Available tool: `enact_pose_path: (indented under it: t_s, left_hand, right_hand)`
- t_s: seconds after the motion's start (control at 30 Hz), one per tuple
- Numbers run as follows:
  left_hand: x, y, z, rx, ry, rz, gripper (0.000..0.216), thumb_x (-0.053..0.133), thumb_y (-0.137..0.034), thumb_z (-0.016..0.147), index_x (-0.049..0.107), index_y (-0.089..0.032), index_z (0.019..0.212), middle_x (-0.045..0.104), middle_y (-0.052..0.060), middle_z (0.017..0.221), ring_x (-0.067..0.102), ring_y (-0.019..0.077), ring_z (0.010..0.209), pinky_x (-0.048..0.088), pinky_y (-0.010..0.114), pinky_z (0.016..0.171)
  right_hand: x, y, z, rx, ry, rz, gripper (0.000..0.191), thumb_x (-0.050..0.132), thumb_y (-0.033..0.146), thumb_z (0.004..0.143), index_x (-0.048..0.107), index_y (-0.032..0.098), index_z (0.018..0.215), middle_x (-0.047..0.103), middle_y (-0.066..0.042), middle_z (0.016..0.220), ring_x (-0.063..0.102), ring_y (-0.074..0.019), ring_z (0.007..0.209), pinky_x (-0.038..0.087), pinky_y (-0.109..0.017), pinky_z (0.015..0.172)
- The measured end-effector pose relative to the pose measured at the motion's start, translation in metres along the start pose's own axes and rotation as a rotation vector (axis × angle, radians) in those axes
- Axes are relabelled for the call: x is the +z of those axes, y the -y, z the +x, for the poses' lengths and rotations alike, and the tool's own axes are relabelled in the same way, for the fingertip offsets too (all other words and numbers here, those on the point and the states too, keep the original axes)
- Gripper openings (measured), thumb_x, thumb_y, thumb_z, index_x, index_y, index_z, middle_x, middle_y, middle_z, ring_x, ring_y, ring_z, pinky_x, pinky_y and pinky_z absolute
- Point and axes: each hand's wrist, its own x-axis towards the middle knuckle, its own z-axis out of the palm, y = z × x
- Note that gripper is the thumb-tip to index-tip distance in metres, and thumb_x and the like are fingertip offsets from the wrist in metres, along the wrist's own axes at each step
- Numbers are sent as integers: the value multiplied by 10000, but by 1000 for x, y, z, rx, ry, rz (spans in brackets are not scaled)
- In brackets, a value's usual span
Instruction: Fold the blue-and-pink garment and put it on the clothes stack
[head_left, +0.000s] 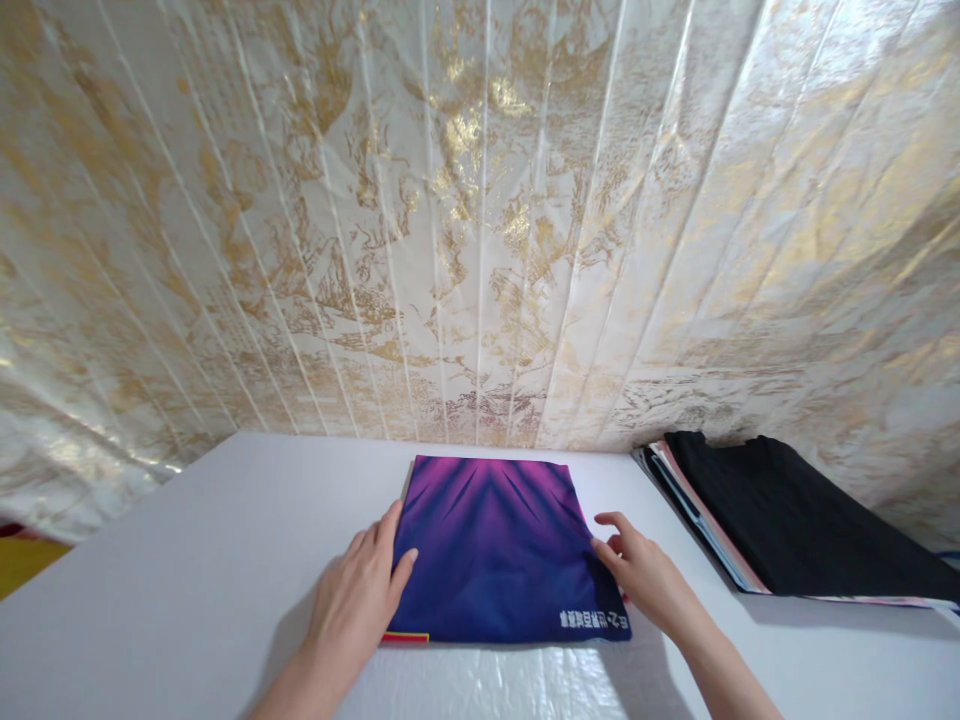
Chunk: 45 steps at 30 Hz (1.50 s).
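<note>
Both hands were laid at the sides of a folded garment [499, 555], purple at the top and dark blue twd the near edge, w/ white print at its near right corner. L hand [358, 590] was spread flat, fingers released, palm on the table [187, 560] and fingertips resting on the garment's left edge. R hand [637, 570] was loosely curled at the right edge, thumb and fingers touching the cloth; whether the edge was actually pinched couldn't be told. Nothing was lifted.

The garment was lying square at the middle of the white table, approx. centred before the person, a thin red-yellow strip showing under its near left corner. A stack of folded clothes [787, 520], black on top, was seen well apart at the right, by the gold-patterned backdrop [480, 220].

Step judged: the fold looked finished and was being squared or pressed flat. Any next move would call for both edges being gripped evenly so the layers aren't disturbed, esp. that loose strip underneath.
</note>
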Motion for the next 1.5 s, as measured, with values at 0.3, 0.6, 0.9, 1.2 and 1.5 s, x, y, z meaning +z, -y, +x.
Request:
enact_pose_path:
  t_s: [0.3, 0.6, 0.9, 1.2, 1.5]
  left_hand:
    - [12, -53, -7, 537, 128, -156, 526, 445, -440, 956, 366, -246, 1439, 242, 78, 1544, 247, 263, 1409, 304, 474, 1096]
    - [13, -66, -5, 532, 207, -190, 582, 458, -428, 954, 301, -200, 1467, 207, 97, 1545, 213, 261, 1418, 257, 490, 1124]
    - [23, -77, -1, 498, 218, -272, 625, 473, -508, 928, 360, -173, 1443, 230, 130, 1536, 204, 288, 1417, 249, 514, 1124]
    - [28, -67, 1, 457, 75, -263, 641, 414, -548, 941, 355, -155, 1444, 262, 122, 1532, 220, 269, 1417, 249, 481, 1135]
    - [35, -49, -4, 359, 74, -223, 704, 340, -610, 935, 343, -128, 1448, 280, 141, 1526, 221, 285, 1415, 221, 486, 1137]
  right_hand:
    - [25, 16, 29, -27, -199, -151, 272, 379, 194, 912, 512, 210, 1148, 696, -47, 891, 655, -211, 824, 384, -275, 669]
    - [25, 25, 21, -68, -216, -425, 394, 321, 20, 873, 505, 165, 1190, 545, -123, 1167, 648, -174, 719, 360, -274, 548]
    - [25, 15, 19, -112, -241, -543, 410, 317, 18, 860, 548, 184, 1154, 533, -126, 1188, 645, -179, 703, 410, -289, 569]
    - [76, 14, 16, -454, -439, -479, 521, 305, 432, 930, 455, 173, 1357, 414, -135, 1463, 326, -294, 1369, 359, -461, 1014]
    - [85, 4, 14, -393, -316, -585, 611, 306, 496, 916, 447, 152, 1402, 357, -114, 1499, 292, -304, 1390, 282, -490, 1066]
